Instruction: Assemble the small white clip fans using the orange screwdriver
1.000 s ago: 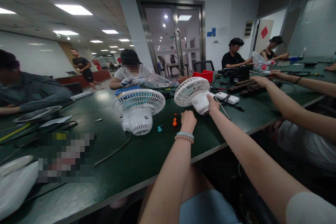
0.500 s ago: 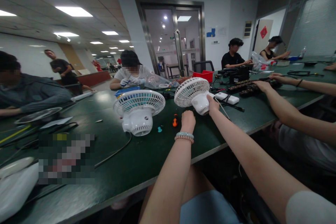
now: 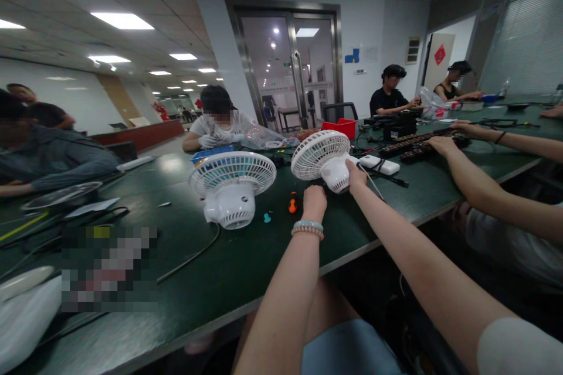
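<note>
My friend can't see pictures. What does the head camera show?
A right hand holds a white fan on a green table; the left hand is a fist beside it. A second fan stands further left, and other people work nearby.

The right fan and left fan are smooth white plastic, lightly glossy. The bench has a soft sheen; the door frame looks metallic.

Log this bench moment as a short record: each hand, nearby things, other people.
Right hand: grips motor housing of tilted white plastic fan
Left hand: fisted, beside small orange tool on dark green table
Nearby: second white plastic fan, grille up
Others: co-worker's hand at right, on black strips
</note>
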`<act>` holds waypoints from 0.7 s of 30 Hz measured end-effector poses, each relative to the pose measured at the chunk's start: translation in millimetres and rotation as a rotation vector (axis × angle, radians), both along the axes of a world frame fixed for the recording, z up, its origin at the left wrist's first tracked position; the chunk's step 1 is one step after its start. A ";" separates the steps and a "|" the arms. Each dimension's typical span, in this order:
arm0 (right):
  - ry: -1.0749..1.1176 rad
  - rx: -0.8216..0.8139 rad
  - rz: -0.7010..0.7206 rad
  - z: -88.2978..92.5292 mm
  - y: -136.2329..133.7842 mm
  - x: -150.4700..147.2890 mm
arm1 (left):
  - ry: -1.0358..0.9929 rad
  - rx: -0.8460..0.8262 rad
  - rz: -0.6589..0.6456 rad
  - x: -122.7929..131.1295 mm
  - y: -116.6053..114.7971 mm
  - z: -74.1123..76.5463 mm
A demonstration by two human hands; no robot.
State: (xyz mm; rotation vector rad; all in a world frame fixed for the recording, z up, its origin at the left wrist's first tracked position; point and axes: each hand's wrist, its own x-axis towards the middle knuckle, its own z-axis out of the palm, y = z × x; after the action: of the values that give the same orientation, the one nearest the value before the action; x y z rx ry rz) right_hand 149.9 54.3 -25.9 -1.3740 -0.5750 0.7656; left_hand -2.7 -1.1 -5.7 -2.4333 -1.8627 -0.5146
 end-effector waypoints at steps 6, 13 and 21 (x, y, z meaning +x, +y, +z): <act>0.034 -0.134 -0.070 2.9 -1.5 -1.2 | -0.004 -0.004 0.006 -0.6 0.2 -0.6; 0.027 -0.074 -0.018 8.3 -9.3 -2.2 | -0.010 -0.002 0.020 -1.2 -4.3 1.8; 0.030 -0.124 -0.067 10.9 -11.8 -3.5 | -0.025 -0.007 0.087 0.8 -9.9 2.1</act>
State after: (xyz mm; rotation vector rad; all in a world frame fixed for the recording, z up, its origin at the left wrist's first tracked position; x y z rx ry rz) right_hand 146.5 42.6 -15.0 -1.4865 -0.4621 0.7767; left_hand -1.8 -11.0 -3.6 -2.3474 -1.9734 -0.5374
